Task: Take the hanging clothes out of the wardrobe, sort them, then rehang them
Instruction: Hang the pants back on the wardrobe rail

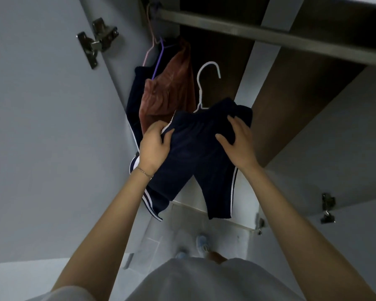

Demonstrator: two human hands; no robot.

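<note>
Apparently one garment is being moved between wardrobe and sorting: the navy shorts are hanging mid-frame on a white hanger, whose hook is sitting clear of the rail up at one o'clock. Whether they are coming out or going back is unclear; rehanging would mean lifting that hook onto the rail. The left hand is pinching the waistband at the shorts' nine o'clock, fingers curled, while the right hand is clutching bunched fabric at two o'clock.

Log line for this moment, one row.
left hand: grips navy shorts | right hand: grips navy shorts | white hanger: in shorts, hook off rail | rust garment: hanging, left
</note>
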